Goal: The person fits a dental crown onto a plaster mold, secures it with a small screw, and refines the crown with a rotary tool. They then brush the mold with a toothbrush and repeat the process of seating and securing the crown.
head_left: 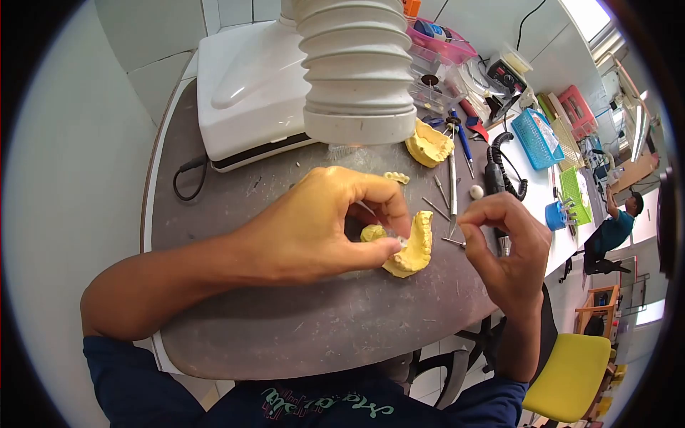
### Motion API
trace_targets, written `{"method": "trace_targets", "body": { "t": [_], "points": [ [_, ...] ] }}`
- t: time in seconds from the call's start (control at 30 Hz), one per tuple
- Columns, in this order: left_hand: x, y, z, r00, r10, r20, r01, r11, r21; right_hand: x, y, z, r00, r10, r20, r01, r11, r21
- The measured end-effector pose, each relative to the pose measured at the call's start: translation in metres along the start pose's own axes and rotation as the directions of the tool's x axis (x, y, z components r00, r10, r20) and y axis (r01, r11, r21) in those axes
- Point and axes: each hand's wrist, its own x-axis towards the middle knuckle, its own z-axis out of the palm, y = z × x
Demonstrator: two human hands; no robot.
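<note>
My left hand (335, 228) is closed in a pinch, with a small whitish piece (403, 243) between thumb and fingertips. Just beneath these fingertips lies a yellow plaster dental cast (421, 246), curved like a jaw with tooth shapes. Part of the cast is hidden by the hand, and a small yellow plaster piece (371, 233) shows beside it. My right hand (510, 246) is raised to the right of the cast, thumb and forefinger pressed together. Something thin seems to show below those fingertips, too fine to name.
A white ribbed suction hose (360, 71) hangs over the bench beside a white machine housing (250, 85). Behind lie another dental cast (429, 145), a small tooth-shaped piece (396, 177), a black handpiece (494, 178) and a blue basket (536, 139). Another person (619, 228) is far right.
</note>
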Motion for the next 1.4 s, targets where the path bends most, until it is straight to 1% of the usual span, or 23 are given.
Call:
{"method": "trace_targets", "body": {
  "t": [0.03, 0.07, 0.1, 0.13, 0.17, 0.27, 0.37, 0.5, 0.57, 0.6, 0.67, 0.7, 0.77, 0.9, 0.97, 1.03, 1.13, 1.27, 1.4],
  "points": [
    [-0.001, 0.003, -0.001, 0.996, -0.051, 0.073, 0.048, 0.998, 0.037, -0.006, -0.001, 0.001, 1.000, 0.005, -0.002, -0.005, 1.000, 0.001],
    [-0.001, 0.005, -0.001, 0.995, -0.056, 0.078, 0.049, 0.994, 0.096, -0.012, -0.002, 0.003, 1.000, 0.007, -0.024, -0.006, 0.999, 0.031],
    [-0.001, 0.005, -0.001, 0.995, -0.058, 0.082, 0.050, 0.994, 0.099, -0.015, -0.002, 0.004, 0.999, 0.008, -0.048, -0.005, 0.998, 0.061],
    [-0.001, 0.005, -0.001, 0.995, -0.028, 0.092, 0.016, 0.992, 0.129, -0.017, -0.002, 0.003, 0.998, -0.037, -0.042, 0.039, 0.997, 0.062],
    [-0.001, 0.005, -0.001, 0.995, 0.001, 0.102, -0.018, 0.987, 0.158, -0.019, -0.002, 0.003, 0.998, -0.035, -0.045, 0.038, 0.997, 0.064],
    [-0.002, 0.004, 0.002, 0.996, 0.020, 0.082, -0.034, 0.983, 0.180, -0.020, -0.003, 0.004, 0.997, -0.047, -0.060, 0.053, 0.993, 0.108],
    [-0.002, 0.004, 0.003, 0.997, 0.045, 0.068, -0.057, 0.981, 0.185, -0.020, -0.002, 0.005, 0.995, -0.066, -0.070, 0.074, 0.990, 0.121],
    [-0.002, 0.005, 0.004, 0.997, 0.044, 0.071, -0.057, 0.981, 0.185, -0.018, -0.005, 0.009, 0.995, -0.081, -0.050, 0.087, 0.987, 0.133],
    [-0.002, 0.008, 0.005, 0.999, 0.011, 0.052, -0.017, 0.992, 0.121, -0.016, -0.008, 0.011, 0.996, -0.087, -0.034, 0.091, 0.985, 0.144],
    [-0.002, 0.007, 0.006, 0.999, 0.009, 0.051, -0.016, 0.993, 0.120, -0.016, -0.010, 0.013, 0.995, -0.092, -0.037, 0.097, 0.983, 0.157],
    [-0.002, 0.003, 0.007, 0.994, 0.098, 0.038, -0.102, 0.983, 0.155, -0.014, -0.013, 0.017, 0.995, -0.095, -0.038, 0.100, 0.980, 0.172],
    [-0.003, 0.002, 0.008, 0.995, 0.095, 0.038, -0.100, 0.983, 0.153, -0.014, -0.015, 0.019, 0.994, -0.098, -0.042, 0.104, 0.979, 0.176],
    [-0.006, 0.000, 0.010, 0.998, 0.035, 0.060, -0.046, 0.980, 0.196, -0.013, -0.017, 0.024, 0.994, -0.100, -0.046, 0.106, 0.978, 0.181],
    [-0.008, -0.001, 0.016, 0.997, 0.051, 0.051, -0.058, 0.986, 0.154, -0.015, -0.018, 0.033, 0.991, -0.130, -0.023, 0.132, 0.979, 0.152],
    [-0.009, -0.003, 0.018, 0.996, 0.084, 0.019, -0.086, 0.981, 0.172, -0.016, -0.019, 0.035, 0.990, -0.139, -0.010, 0.139, 0.980, 0.146],
    [-0.010, -0.004, 0.019, 0.996, 0.093, 0.012, -0.094, 0.981, 0.170, -0.017, -0.019, 0.036, 0.981, -0.191, -0.014, 0.192, 0.974, 0.122],
    [-0.011, -0.006, 0.022, 0.993, 0.114, -0.001, -0.112, 0.981, 0.158, -0.016, -0.019, 0.038, 0.976, -0.216, -0.018, 0.217, 0.970, 0.114],
    [-0.011, -0.007, 0.024, 0.990, 0.141, -0.015, -0.138, 0.980, 0.142, -0.015, -0.019, 0.039, 0.971, -0.238, -0.009, 0.238, 0.967, 0.089],
    [-0.012, -0.008, 0.024, 0.990, 0.139, -0.014, -0.135, 0.981, 0.139, -0.016, -0.018, 0.040, 0.967, -0.254, -0.008, 0.254, 0.964, 0.080]
  ]
}}
